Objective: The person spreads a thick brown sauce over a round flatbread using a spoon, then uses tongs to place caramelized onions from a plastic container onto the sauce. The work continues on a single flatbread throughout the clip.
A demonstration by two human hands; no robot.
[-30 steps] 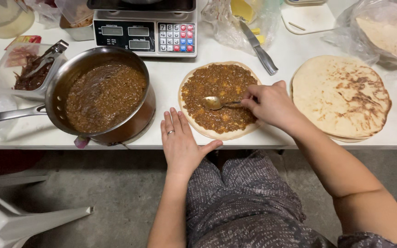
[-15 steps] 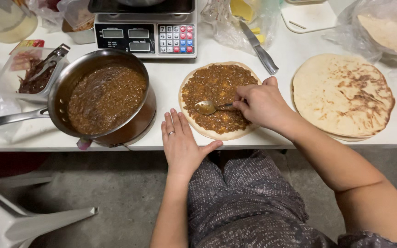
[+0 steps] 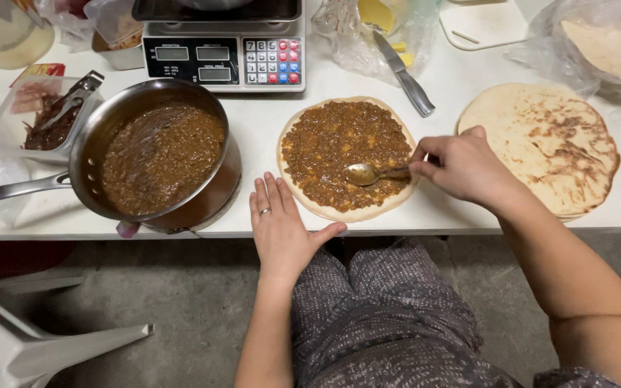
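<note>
- A food-preparation kitchen, likely commercial.
- Digital weighing scale [image 3: 224, 61] at 12 o'clock.
- Saucepan of meat sauce [image 3: 159, 154] at 9 o'clock.
- Bagged flatbreads [image 3: 609, 47] at 2 o'clock on a white worktable [image 3: 454, 219].

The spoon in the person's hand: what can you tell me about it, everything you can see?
The spoon is a small metal one, shiny and yellowish in this light. The right hand pinches the end of its handle, which points right. It lies nearly flat, bowl to the left, resting on the brown minced topping spread over the round flatbread on the white table. Bits of topping smear the bowl. The left hand lies flat beside the bread and does not touch the spoon.
</note>
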